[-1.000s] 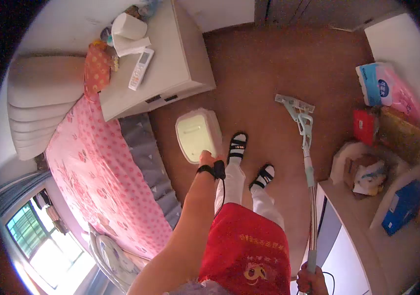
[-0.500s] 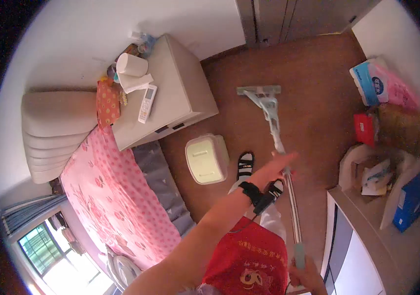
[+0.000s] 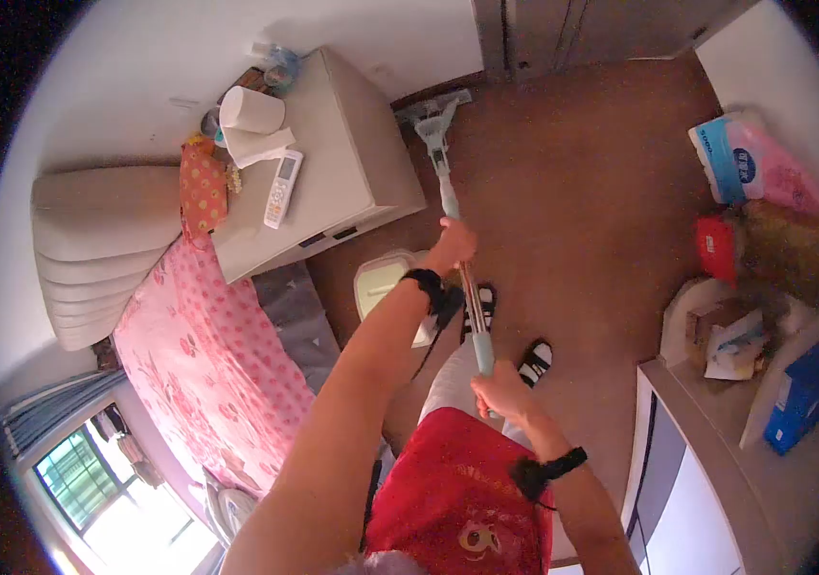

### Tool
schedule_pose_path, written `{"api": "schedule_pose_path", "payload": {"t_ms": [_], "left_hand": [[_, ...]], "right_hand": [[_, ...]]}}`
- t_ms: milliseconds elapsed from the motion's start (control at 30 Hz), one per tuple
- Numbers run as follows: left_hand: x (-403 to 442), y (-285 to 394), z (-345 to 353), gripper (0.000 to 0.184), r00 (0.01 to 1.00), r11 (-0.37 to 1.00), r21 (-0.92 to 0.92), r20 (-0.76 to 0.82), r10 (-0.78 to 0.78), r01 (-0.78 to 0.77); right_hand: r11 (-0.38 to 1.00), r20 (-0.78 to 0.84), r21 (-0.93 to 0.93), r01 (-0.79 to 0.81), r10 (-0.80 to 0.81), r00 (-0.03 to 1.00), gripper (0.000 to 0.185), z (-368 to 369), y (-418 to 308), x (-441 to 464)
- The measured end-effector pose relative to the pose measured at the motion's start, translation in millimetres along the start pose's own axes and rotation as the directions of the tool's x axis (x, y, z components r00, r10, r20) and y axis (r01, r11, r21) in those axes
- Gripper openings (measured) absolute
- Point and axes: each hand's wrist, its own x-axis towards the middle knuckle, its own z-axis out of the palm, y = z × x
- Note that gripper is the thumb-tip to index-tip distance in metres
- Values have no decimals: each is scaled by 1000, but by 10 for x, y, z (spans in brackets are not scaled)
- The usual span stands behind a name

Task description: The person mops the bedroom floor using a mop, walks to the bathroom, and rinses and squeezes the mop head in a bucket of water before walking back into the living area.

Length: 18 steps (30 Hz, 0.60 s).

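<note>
A long mop (image 3: 475, 311) runs from my body toward the back wall. Its flat head (image 3: 438, 107) lies on the brown floor beside the cabinet's far corner. My left hand (image 3: 455, 244) is closed around the upper part of the pole, near the lidded bin (image 3: 377, 284), which my forearm partly hides. Lower down, my right hand (image 3: 505, 391) grips the pale green handle end in front of the red apron (image 3: 453, 489). Both wrists wear black straps.
At the left stand a cabinet (image 3: 333, 172) with a remote (image 3: 282, 190) and paper roll (image 3: 252, 110), and a pink bed (image 3: 208, 345). Tissue packs (image 3: 754, 165), a red box (image 3: 715, 247) and a shelf unit (image 3: 702, 422) line the right side.
My left hand has gone from the bin lid to the pole. The mop head has swung left and farther away, to the cabinet's corner. My right hand has come forward and left with the handle.
</note>
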Motion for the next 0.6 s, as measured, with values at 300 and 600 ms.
{"api": "schedule_pose_path", "payload": {"t_ms": [300,600], "left_hand": [[393,303,485,23,1000,930,367,-20,0,8],[-72,1425,677,29,997,967,255,-62,45,-28]], "right_hand": [[985,-106,-172,15,-34,994,21,-273,126,-234],[973,-232,-231,-13,-42,972,19,-473,1052,-987]]}}
